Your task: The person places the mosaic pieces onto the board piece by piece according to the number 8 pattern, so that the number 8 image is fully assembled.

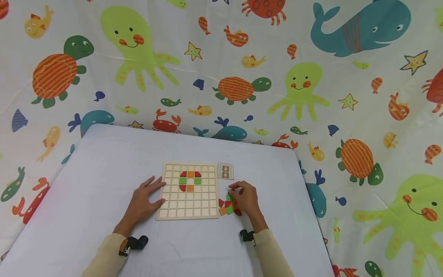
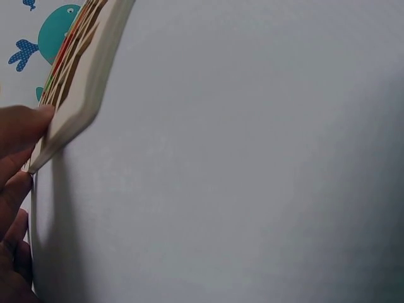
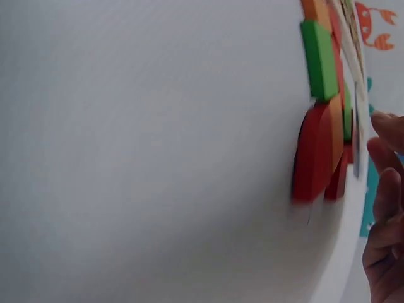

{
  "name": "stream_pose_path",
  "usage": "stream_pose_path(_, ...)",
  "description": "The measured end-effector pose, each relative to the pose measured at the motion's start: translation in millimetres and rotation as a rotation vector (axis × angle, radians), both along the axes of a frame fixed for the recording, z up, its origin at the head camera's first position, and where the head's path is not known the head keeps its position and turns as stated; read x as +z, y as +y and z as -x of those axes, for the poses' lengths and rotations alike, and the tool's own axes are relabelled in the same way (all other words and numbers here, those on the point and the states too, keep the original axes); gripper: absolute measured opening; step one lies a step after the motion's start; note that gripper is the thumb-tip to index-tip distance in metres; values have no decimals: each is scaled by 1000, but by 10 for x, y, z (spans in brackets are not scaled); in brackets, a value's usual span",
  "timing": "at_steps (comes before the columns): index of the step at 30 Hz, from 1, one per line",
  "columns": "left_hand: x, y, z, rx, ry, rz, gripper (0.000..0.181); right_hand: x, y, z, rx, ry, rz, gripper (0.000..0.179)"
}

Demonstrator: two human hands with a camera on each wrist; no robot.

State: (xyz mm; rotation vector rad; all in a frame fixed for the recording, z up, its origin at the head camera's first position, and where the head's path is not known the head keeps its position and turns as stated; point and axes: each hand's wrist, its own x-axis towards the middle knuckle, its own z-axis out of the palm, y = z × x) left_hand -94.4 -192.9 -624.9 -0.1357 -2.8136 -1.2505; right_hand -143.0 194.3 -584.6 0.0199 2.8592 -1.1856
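Observation:
A square wooden grid board (image 1: 188, 211) lies on the table. In its upper middle cells sit red curved-edge pieces (image 1: 183, 187), orange squares (image 1: 190, 174) and green squares (image 1: 197, 181). My left hand (image 1: 143, 200) has its fingers spread, with thumb and fingertips at the board's left edge; its thumb (image 2: 28, 126) shows against the rim in the left wrist view. My right hand (image 1: 245, 197) hovers over a loose pile of red, green and orange pieces (image 1: 230, 209), fingers slightly bent. No piece shows between its fingertips in the right wrist view.
A small pattern card (image 1: 225, 171) with a printed grid lies beyond the pile, beside the board's upper right corner. White cloth covers the table (image 1: 194, 250). Behind its far edge hangs a curtain (image 1: 207, 127) printed with sea animals.

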Motion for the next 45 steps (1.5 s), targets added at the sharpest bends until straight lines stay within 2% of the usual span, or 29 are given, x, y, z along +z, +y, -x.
stream_pose_path(6, 22, 13, -12, 10, 26, 2, 64, -11, 109, -50, 44, -11, -94, 17)
stream_pose_path(13, 43, 13, -15, 6, 6, -5, 64, -40, 145, -37, 105, 75, -233, 20)
stream_pose_path(25, 37, 22, -6, 6, 12, -3, 63, -48, 132, 51, 127, 100, -292, 15)
stream_pose_path(30, 37, 20, -8, 7, 17, -7, 62, -84, 145, 104, 163, 144, -313, 14)
stream_pose_path(33, 39, 17, -9, 7, 12, -10, 62, -108, 146, 148, 154, 155, -314, 15)
stream_pose_path(38, 31, 19, -12, 7, 20, 1, 62, -141, 124, 208, 92, 149, -274, 17)
stream_pose_path(45, 14, 19, -14, 3, 26, 3, 63, -149, 65, 209, -12, 69, -199, 17)
